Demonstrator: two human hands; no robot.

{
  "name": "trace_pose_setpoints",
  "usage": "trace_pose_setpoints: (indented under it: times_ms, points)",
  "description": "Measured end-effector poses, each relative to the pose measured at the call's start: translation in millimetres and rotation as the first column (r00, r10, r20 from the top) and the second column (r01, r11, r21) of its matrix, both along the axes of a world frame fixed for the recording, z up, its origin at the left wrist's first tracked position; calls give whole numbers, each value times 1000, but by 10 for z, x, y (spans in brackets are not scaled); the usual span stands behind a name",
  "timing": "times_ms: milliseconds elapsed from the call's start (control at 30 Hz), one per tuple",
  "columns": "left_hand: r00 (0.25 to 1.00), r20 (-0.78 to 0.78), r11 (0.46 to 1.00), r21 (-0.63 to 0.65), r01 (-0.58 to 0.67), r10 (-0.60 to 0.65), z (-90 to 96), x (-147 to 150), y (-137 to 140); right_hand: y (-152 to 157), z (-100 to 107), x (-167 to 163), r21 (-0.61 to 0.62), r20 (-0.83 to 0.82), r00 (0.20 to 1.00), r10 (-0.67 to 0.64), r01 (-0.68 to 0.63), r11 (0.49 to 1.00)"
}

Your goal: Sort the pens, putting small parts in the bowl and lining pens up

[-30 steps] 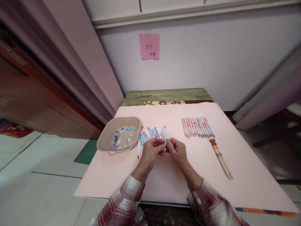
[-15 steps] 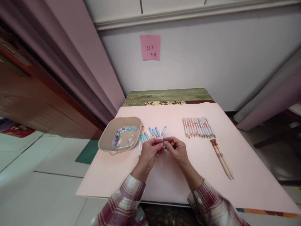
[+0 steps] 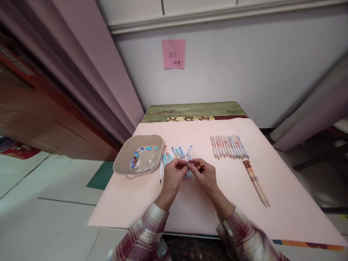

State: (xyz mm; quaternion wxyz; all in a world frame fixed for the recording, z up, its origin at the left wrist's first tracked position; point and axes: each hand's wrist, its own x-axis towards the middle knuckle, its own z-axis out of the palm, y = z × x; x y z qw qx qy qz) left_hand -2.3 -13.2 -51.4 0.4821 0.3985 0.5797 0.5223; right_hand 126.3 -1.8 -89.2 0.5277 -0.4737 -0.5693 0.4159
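My left hand [image 3: 173, 177] and my right hand [image 3: 204, 175] meet over the table, thumbs and forefingers pinched tip to tip. A thin white stick, like a pen refill [image 3: 185, 155], rises at the fingertips of my left hand; its lower end is hidden. Between the fingers of my right hand shows the round end of a brown pen barrel [image 3: 200, 166]. Just beyond and under the hands lie loose pen barrels [image 3: 176, 151] in blue, turquoise and brown. Several slim refills [image 3: 161, 174] lie left of my left hand.
At the left stands a beige basin [image 3: 118, 164] with small blue, brown and white pen parts. A row of several finished-looking pens [image 3: 228, 146] lies at the right, with two brown-topped pens [image 3: 257, 185] nearer me. Pink paper [image 3: 190, 210] covers the table.
My left wrist and forearm have shifted slightly, and the fingers have turned a little at the pinch. The brown barrel end in my right hand is tilted slightly differently.
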Motion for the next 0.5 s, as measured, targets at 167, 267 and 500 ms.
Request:
trace_pose_setpoints:
  times_ms: [167, 267, 500]
  points:
    - [958, 285, 990, -137, 21, 19, 4, 11, -15, 29, 15, 17, -231, -254, 958, 136, -197, 953]
    - [957, 289, 989, -148, 17, 27, -3, 13, -19, 34, 48, 21, -317, -401, 905, 144, -284, 905]
    - [958, 286, 989, -144, 42, 1, -2, 17, -25, 30, 88, 2, -371, -443, 890, 108, -291, 882]
